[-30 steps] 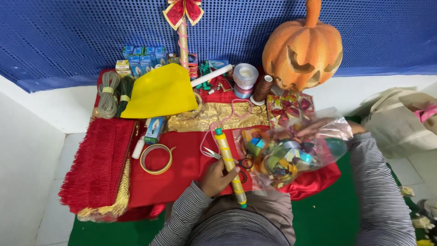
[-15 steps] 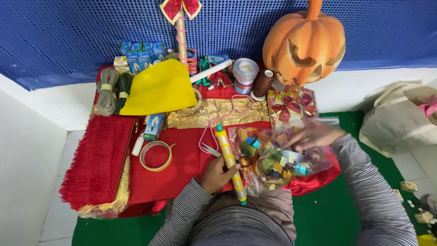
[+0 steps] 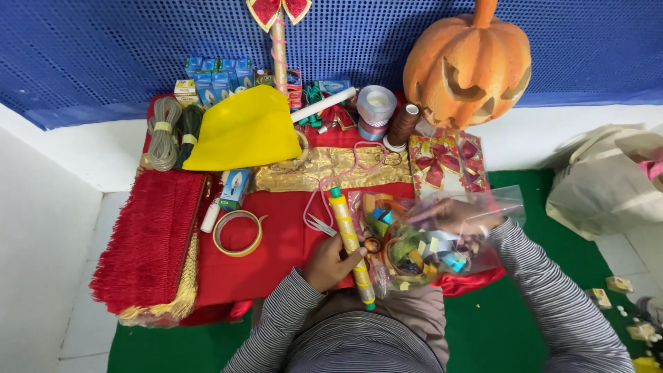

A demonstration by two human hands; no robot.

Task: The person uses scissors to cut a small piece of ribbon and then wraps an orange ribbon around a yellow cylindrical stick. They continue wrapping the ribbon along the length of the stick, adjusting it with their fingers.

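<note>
My left hand [image 3: 329, 262] grips a long stick wrapped in yellow and gold ribbon [image 3: 347, 238], which lies diagonally over the red cloth [image 3: 273, 252]. My right hand [image 3: 452, 215] is inside a clear plastic bag [image 3: 431, 242] full of coloured ribbon rolls and scraps, its fingers closed among them. The bag rests on the cloth just right of the stick. Small scissors [image 3: 319, 224] lie beside the stick's upper end.
A roll of tape [image 3: 237, 233], a yellow cloth [image 3: 245, 131], cord bundles [image 3: 166, 131], small blue boxes [image 3: 215, 72], ribbon spools [image 3: 376, 107] and red fringe [image 3: 148, 238] lie around. A carved orange pumpkin [image 3: 466, 65] stands at back right. A beige bag [image 3: 608, 179] sits on the right.
My right hand with the plastic bag has shifted down and left, closer to the stick. The view has tilted slightly. My left hand keeps its hold on the stick.
</note>
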